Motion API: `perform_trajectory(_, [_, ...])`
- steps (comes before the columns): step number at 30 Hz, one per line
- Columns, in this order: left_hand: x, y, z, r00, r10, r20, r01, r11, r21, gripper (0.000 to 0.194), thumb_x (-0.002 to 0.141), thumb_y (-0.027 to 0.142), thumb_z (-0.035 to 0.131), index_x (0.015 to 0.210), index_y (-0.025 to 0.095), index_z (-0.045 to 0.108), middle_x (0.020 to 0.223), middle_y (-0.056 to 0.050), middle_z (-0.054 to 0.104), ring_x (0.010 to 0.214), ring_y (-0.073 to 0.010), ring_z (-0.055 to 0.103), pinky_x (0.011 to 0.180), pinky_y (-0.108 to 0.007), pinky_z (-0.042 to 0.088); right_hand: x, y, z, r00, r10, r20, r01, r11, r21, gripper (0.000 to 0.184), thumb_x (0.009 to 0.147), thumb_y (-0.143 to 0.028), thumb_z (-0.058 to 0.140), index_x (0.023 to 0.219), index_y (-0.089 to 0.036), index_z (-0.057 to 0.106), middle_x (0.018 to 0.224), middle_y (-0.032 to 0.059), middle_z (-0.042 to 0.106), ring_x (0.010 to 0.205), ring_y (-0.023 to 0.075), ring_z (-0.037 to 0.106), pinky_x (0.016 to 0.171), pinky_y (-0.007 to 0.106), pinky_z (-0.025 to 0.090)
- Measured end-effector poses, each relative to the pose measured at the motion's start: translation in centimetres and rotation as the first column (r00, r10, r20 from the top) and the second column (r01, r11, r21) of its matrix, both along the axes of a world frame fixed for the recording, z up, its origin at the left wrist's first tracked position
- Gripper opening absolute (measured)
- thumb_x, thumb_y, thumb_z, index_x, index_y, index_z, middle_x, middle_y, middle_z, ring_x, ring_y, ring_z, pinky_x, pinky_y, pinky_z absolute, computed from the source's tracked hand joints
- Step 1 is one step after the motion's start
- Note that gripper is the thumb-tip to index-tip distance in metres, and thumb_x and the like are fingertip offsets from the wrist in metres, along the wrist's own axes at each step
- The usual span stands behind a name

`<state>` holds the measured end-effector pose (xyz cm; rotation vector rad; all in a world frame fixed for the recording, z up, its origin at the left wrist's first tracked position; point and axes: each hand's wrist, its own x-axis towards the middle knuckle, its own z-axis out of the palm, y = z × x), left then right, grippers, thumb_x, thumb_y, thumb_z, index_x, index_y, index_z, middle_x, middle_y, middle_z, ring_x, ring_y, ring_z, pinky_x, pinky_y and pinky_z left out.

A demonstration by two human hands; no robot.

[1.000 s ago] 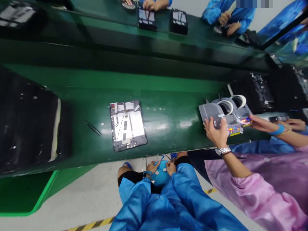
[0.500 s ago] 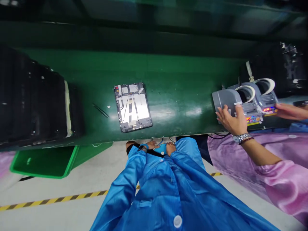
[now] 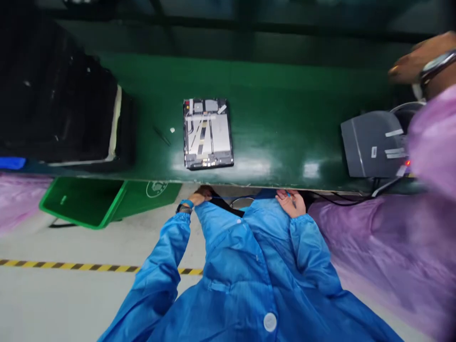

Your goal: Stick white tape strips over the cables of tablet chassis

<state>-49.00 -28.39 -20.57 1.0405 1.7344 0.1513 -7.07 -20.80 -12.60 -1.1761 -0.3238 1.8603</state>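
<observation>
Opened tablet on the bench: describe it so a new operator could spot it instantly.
On the long green workbench, look between the black mat and the grey machine. The opened tablet lies flat there, a dark-framed rectangle with its pale inner panels and strips exposed, far larger than the thin tweezers beside it.

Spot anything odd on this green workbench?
A small white scrap lies loose on the green bench, between the tweezers and the opened tablet. It looks stray because it sits apart from the tablet, attached to nothing.
</observation>
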Motion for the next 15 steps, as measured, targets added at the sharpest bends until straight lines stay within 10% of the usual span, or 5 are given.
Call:
perform_trajectory(6, [-0.3, -2.5, -1.9, 0.993, 0.079, 0.089, -0.078, 0.997, -0.016, 0.037, 0.102, 0.042, 0.069, 0.127, 0.015, 0.067, 0.124, -0.009, 0.07, 0.107, -0.0235, 0.071, 0.092, -0.043, 0.063, 1.3, -4.1, -4.6, 0.971, -0.232, -0.058, 0.225, 0.969, -0.097, 0.026, 0.097, -0.016, 0.05, 0.092, -0.026, 0.073, 0.099, -0.0015, 0.083, 0.101, 0.0115, 0.079, 0.095, 0.032, 0.062])
perform_trajectory(12, [-0.9, -8.8, -0.3, 0.962, 0.203, 0.181, -0.241, 0.946, 0.218, 0.017, 0.091, 0.03, 0.076, 0.089, 0.015, 0.069, 0.081, -0.002, 0.071, 0.08, -0.0173, 0.068, 0.085, -0.035, 0.059, 0.3, -0.2, -5.7, 0.993, -0.079, 0.087, 0.09, 0.987, -0.13, 0.038, 0.109, -0.035, 0.048, 0.074, -0.023, 0.058, 0.063, -0.0032, 0.066, 0.061, 0.0122, 0.068, 0.068, 0.027, 0.06])
perform_trajectory(15, [0.7, -12.0, 0.9, 0.941, 0.26, 0.216, -0.325, 0.87, 0.369, 0.01, 0.088, 0.026, 0.072, 0.092, 0.017, 0.069, 0.091, -0.004, 0.075, 0.091, -0.0186, 0.069, 0.094, -0.034, 0.056, -1.0, 2.1, -6.0, 0.978, 0.048, 0.205, -0.014, 0.986, -0.165, 0.044, 0.111, -0.032, 0.039, 0.072, -0.022, 0.056, 0.065, 0.0003, 0.066, 0.06, 0.0148, 0.066, 0.063, 0.03, 0.06])
